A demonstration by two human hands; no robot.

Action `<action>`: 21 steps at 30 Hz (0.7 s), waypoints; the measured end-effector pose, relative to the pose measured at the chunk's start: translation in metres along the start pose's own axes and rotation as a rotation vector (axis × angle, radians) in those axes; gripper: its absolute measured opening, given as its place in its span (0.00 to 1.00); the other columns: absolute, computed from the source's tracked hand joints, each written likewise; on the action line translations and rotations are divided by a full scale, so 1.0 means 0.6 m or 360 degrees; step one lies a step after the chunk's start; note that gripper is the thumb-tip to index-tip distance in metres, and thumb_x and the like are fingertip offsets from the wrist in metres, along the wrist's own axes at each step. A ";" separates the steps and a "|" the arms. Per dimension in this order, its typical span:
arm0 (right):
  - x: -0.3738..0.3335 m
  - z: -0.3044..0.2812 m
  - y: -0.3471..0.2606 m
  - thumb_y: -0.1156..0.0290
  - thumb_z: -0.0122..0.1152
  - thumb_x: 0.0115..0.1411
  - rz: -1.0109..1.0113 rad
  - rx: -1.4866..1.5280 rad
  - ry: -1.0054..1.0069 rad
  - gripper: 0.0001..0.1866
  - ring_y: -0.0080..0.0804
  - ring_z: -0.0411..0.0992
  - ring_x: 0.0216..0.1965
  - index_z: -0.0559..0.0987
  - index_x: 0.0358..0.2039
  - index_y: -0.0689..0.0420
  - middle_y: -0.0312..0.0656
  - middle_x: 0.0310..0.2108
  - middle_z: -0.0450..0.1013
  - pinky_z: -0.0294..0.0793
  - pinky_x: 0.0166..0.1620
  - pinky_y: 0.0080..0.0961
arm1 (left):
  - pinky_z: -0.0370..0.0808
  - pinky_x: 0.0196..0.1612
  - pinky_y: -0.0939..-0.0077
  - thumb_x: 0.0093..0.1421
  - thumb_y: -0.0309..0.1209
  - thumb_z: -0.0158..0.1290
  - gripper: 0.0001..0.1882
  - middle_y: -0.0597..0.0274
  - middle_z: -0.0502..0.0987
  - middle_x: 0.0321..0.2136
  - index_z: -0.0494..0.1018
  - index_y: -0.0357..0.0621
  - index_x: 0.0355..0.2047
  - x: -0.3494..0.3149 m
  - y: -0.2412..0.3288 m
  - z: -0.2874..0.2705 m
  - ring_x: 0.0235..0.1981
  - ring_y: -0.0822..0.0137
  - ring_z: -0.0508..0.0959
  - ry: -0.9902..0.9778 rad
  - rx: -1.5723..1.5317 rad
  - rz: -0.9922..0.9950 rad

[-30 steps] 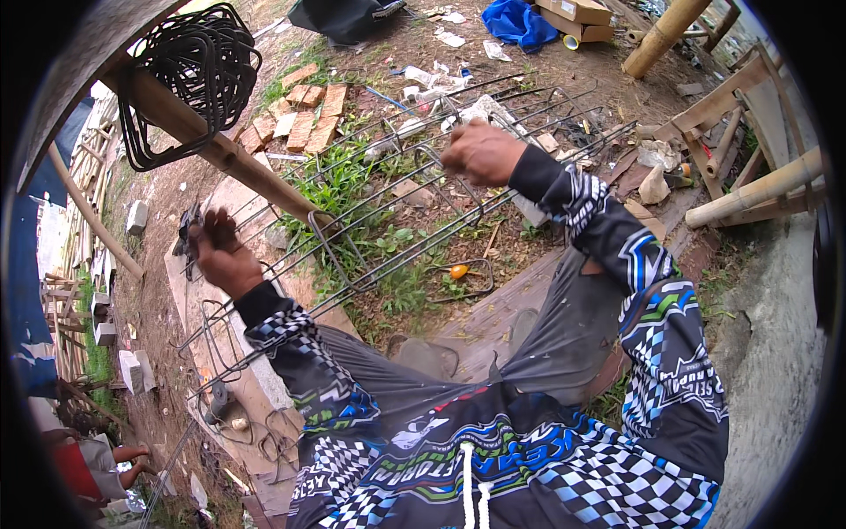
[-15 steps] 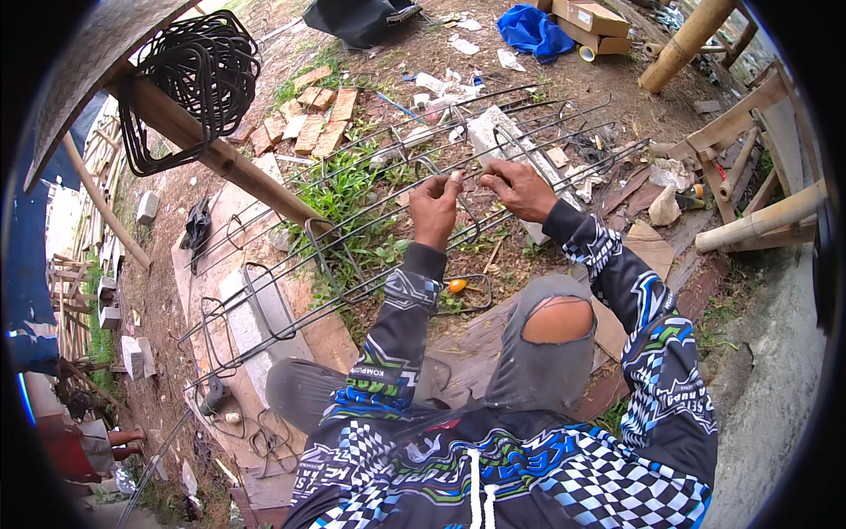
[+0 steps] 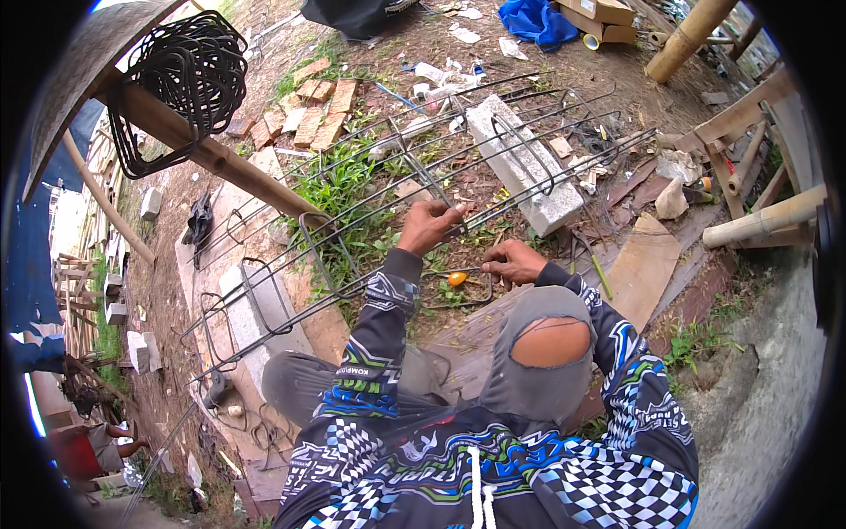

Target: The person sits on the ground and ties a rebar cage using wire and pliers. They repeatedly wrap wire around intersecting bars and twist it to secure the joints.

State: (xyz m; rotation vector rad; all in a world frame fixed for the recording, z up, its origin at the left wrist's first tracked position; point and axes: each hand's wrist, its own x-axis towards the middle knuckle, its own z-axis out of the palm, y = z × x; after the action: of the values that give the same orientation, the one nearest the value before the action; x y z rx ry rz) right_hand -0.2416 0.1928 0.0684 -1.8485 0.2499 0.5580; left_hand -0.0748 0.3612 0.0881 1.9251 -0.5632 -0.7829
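Observation:
A long cage of thin steel bars [image 3: 388,204] with bent wire stirrups runs across in front of me, its ends resting on two pale blocks. My left hand [image 3: 429,227] is closed at the near bars, thumb and fingers pinching the side of a rectangular stirrup [image 3: 423,181]. Lower and nearer to my knee, my right hand [image 3: 515,263] is off the bars, fingers curled together; whatever they hold, if anything, is too small to make out. Beside its fingertips are another stirrup [image 3: 476,302] near the ground and a small orange-yellow object [image 3: 456,279].
The right block [image 3: 524,163] and left block [image 3: 256,309] stand under the cage. Stirrups hang bundled [image 3: 181,93] on a bamboo pole [image 3: 189,145] at upper left. Broken bricks [image 3: 319,115] lie beyond the grass. Bamboo framing [image 3: 762,216] and a concrete edge [image 3: 749,388] border the right.
My right hand has left the bars beside my left hand and dropped toward my knee. The left hand has shifted slightly down and stays at the cage.

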 end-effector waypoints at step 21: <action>0.064 0.063 -0.029 0.44 0.54 0.65 -0.0219 0.0577 0.0673 0.31 0.26 0.74 0.17 0.81 0.27 0.64 0.42 0.19 0.76 0.72 0.20 0.23 | 0.65 0.17 0.79 0.58 0.54 0.59 0.29 0.67 0.71 0.18 0.80 0.34 0.30 0.013 -0.017 -0.036 0.16 0.75 0.69 -0.0291 0.0004 -0.0362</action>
State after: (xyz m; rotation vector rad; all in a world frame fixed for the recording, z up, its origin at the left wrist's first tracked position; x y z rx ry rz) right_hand -0.2102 0.2381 0.0544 -1.5958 0.4684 0.0145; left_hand -0.0533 0.3733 0.0840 1.9541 -0.4585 -1.1119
